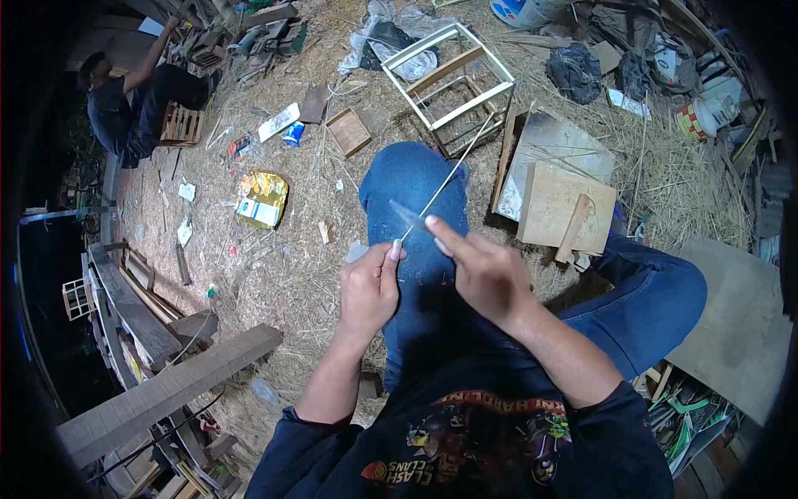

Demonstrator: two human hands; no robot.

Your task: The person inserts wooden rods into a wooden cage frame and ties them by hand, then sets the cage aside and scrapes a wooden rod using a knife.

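Crossing the raised knee [397,176]: a thin strip [450,176], pale yellow and straight, slants from the centre of the frame toward the wooden frame [472,106] at upper centre; whether they touch, I cannot tell.
Left hand [366,293]: nearly closed, thumb and forefinger pinching the strip's lower end.
Right hand [492,273]: curled round a knife [407,214], its handle hidden; the thumb lies by the strip.
Blade: grey, slightly blurred, pointing upper left across the strip.
Left of the knee: a shiny yellow packet [263,200] on the straw-strewn ground [312,237].
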